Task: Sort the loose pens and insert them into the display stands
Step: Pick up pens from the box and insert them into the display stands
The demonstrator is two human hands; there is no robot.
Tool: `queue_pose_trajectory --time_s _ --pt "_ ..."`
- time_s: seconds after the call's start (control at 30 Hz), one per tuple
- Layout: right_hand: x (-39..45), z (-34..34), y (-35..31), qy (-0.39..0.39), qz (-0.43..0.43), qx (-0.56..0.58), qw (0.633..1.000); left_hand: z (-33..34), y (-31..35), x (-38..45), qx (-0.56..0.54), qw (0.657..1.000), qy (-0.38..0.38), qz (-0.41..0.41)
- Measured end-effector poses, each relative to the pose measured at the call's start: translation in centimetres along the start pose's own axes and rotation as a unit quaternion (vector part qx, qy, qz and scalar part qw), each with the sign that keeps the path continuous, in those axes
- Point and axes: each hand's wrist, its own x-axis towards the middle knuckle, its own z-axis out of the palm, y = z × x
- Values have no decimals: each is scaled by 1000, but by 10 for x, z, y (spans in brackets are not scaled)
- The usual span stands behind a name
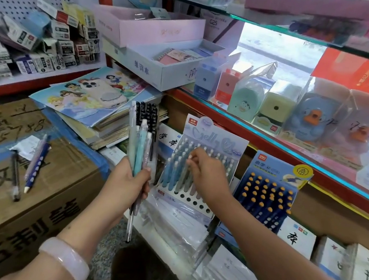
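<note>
- My left hand [128,178] grips a bundle of pens [140,142] upright, fingers and thumb curled round the barrels. I count about four pale ones in front (clear, mint, white) and a cluster of black-capped ones behind that is too tightly packed for me to number.
- My right hand [208,176] reaches over the pale blue display stand [201,166], fingertips drawn together on the top of one pen in its upper rows. I cannot tell whether they pinch it or only touch it.
- That stand leans against the shelf front, most holes filled with blue and grey pens. Along its bottom edge I see about six open holes.
- Just to its right is a second, dark blue display stand [270,189], filled with navy pens with orange tips, roughly five rows.
- Three loose pens lie on the cardboard box [2,183] at left: one dark pen [15,176] and two side by side, one pink-white [35,159] and one blue with dots [37,168].
- A pale bangle [65,260] sits on my left wrist.
- On the glass shelf [274,144] above are six boxed pencil sharpeners [273,108] in a row.
</note>
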Motion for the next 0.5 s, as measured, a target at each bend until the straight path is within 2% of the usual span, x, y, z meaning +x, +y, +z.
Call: queue_pose_trajectory --time_s 0.1,0.23,0.37,0.43,0.5 --pt "1 4 1 -18 3 -6 1000 1 1 -1 10 1000 -1 -1" --pt "-3 13 3 -84 17 -43 995 0 2 -2 12 1000 -3 -3" --pt "0 11 -3 -100 26 -67 992 -1 3 -4 -7 1000 -18 -7" --pt "1 4 -10 -87 31 -69 993 0 5 -6 -21 999 -33 -10" --pt "-1 -8 -21 -35 35 -7 999 2 7 -8 -31 998 -52 -6"
